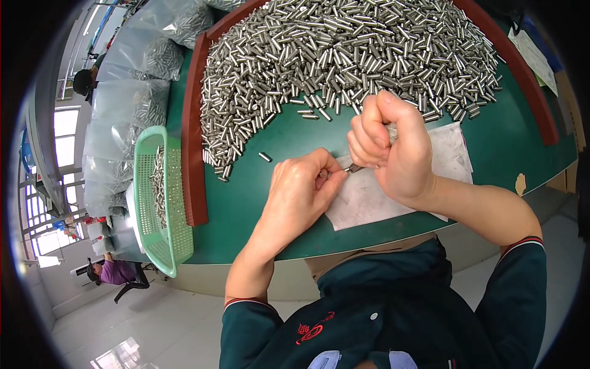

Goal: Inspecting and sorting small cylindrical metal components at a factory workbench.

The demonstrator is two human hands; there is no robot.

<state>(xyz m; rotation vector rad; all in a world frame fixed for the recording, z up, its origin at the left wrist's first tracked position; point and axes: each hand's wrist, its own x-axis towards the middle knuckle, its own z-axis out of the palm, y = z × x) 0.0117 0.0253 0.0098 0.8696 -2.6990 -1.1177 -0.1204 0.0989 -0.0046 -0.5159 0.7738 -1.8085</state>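
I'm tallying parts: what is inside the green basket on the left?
The green basket holds a long heap of small silvery metal pins. Only the upper ones show; pins deeper down, and the floor beneath them, are covered.

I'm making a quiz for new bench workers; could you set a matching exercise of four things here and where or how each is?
1. Green basket
2. Pile of metal pins
3. Pale sheet
4. Plastic bags

A. Beneath the right hand
B. Between two dark red strips
C. Clear, lined up at upper left
D. Perforated, left of the left strip

Pairs: 1-D, 2-B, 3-A, 4-C
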